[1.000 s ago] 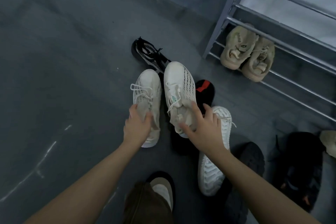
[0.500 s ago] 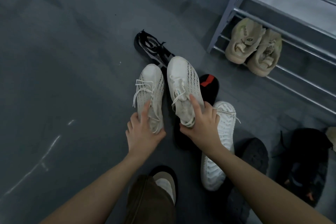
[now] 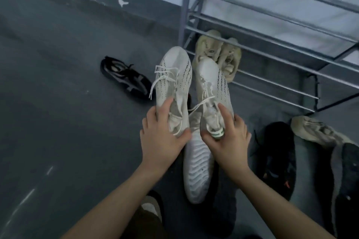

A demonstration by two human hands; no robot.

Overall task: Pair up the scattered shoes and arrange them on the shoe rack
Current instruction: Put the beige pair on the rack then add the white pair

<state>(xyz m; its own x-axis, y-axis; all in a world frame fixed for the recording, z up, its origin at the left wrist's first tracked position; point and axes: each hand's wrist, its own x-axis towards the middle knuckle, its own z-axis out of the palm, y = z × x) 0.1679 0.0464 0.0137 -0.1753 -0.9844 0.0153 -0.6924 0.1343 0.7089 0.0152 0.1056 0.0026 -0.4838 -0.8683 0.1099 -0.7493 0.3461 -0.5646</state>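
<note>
The person's left hand (image 3: 162,137) gripped the heel of one white knit sneaker (image 3: 174,83), and the right hand (image 3: 227,137) held the heel of its mate (image 3: 211,91); the two were raised side by side, toes pointing toward twelve o'clock at the metal shoe rack (image 3: 272,31). I thought the loose laces (image 3: 161,79) hanging off the left shoe were the likeliest trouble, since they could snag a rail as the pair went in. A heel-only grip could also let a toe droop and catch between the bars. The rack's lowest tier already held a beige pair (image 3: 219,52), just beyond the white toes, so a careless push might knock it crooked. On the floor a black sneaker (image 3: 126,79) lay at ten o'clock, a white sole-up shoe (image 3: 197,169) beneath the hands, and dark shoes (image 3: 277,159) and a beige one (image 3: 314,132) at three o'clock.
</note>
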